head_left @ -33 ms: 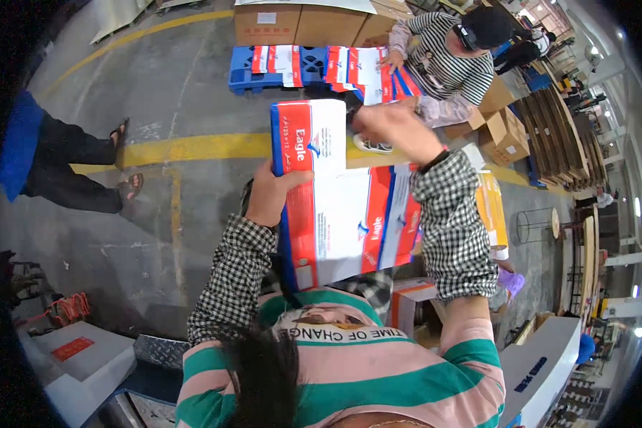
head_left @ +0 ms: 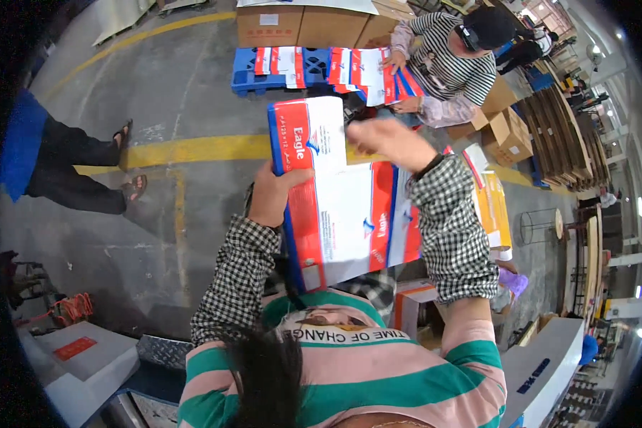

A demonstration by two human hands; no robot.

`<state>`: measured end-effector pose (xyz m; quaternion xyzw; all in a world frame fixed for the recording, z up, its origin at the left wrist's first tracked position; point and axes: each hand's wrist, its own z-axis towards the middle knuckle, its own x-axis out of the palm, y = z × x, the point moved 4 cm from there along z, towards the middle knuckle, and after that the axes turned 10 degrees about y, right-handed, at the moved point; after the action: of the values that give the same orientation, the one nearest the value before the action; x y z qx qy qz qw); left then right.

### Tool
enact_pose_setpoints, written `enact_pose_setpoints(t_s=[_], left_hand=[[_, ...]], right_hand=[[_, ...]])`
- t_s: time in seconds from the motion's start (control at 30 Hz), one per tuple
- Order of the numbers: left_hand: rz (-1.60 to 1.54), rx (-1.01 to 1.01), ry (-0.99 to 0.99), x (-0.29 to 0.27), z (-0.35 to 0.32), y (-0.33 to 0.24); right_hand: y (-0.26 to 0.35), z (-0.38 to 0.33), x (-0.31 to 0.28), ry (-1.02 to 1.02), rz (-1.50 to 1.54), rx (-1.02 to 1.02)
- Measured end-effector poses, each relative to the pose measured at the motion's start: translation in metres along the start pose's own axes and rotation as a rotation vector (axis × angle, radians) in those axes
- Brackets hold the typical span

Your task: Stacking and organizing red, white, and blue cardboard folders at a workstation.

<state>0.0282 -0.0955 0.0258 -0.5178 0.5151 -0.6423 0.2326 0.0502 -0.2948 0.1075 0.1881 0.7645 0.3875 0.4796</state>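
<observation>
On my lap lies a stack of flat printed bags (head_left: 342, 221) in red, white and blue, shiny like plastic. The bags overlap, and one part sticks up at the far left. My left hand (head_left: 272, 194) is closed on the left edge of this stack, with the thumb lying over the top bag. My right hand (head_left: 389, 141) hovers beside the raised part, just above the far right of the stack. Its fingers point left and are blurred by motion, so whether they hold anything does not show.
Ahead, a blue pallet (head_left: 245, 75) carries more such bags (head_left: 364, 68), with a person in a striped top (head_left: 446, 57) handling them. Cartons (head_left: 271, 27) stand behind it. A bystander's legs (head_left: 71, 157) are at left. White boxes (head_left: 85, 357) flank me.
My right hand has shifted a little left and nearer to me. The overlapping bags at the stack's right side lie slightly differently. My left hand keeps its grip.
</observation>
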Motion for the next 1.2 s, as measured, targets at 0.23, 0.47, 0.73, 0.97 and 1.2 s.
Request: enact_pose_setpoints(t_s=[0.23,0.47,0.73,0.97,1.2], left_hand=[[-0.473,-0.030,-0.205,0.002,-0.001,0.044],[-0.688,-0.376,-0.053,-0.031,-0.094,0.149],[0.671,-0.759,-0.105,-0.125,-0.130,0.041],[1.447,-0.479,0.057,-0.100,-0.095,0.067],[1.026,-0.535,-0.065,-0.126,-0.101,0.079]], right_hand=[[-0.001,0.052,0.042,0.125,-0.426,0.116],[-0.083,0.086,0.175,0.578,-0.761,-0.019],[-0.086,0.056,0.218,0.642,-0.447,0.056],[-0.074,0.044,0.219,0.622,-0.435,0.029],[-0.109,0.019,0.126,-0.364,0.643,-0.111]])
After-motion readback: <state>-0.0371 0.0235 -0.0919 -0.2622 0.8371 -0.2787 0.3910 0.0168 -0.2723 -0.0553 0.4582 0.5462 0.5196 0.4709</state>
